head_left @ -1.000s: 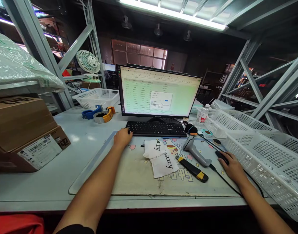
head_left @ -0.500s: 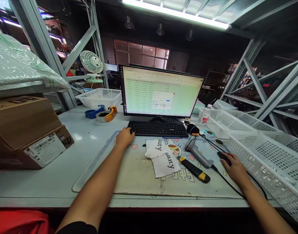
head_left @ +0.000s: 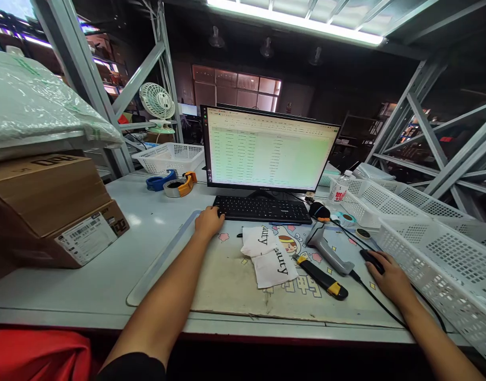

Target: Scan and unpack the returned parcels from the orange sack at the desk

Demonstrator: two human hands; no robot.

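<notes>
The left hand (head_left: 208, 222) rests at the near left corner of the keyboard (head_left: 262, 209), its fingers curled down on the end keys. The pictures don't show whether it presses or merely touches, so its grip cannot be told. The right hand (head_left: 389, 280) is closed around a black mouse (head_left: 372, 260), palm over its back and fingers along its front, a firm grip with no gap showing. The mouse sits near the right end of a printed mat (head_left: 235, 288), and its cable (head_left: 380, 304) runs past the wrist.

The keyboard lies flat along the mat's far edge, directly below the monitor (head_left: 267, 151), which shows a green-tinted spreadsheet. Between the hands, on the mat, lie two overlapping white cloths (head_left: 269, 256) printed with black lettering. Just right of them sit a yellow-and-black cutter (head_left: 321, 280) and a grey scanner (head_left: 328, 248), lying on its side; the cutter's tip nearly meets the cloths.

A white basket (head_left: 437, 270) stands just beside the right hand, hemming in that side. The mat stops short of the desk (head_left: 159, 248) front edge, leaving a pale strip. Far left, a cardboard box (head_left: 48, 206) sits on the desk, well apart from the left hand. Behind the keyboard's left end, a tape dispenser (head_left: 175, 185) stands before another basket (head_left: 169, 159).
</notes>
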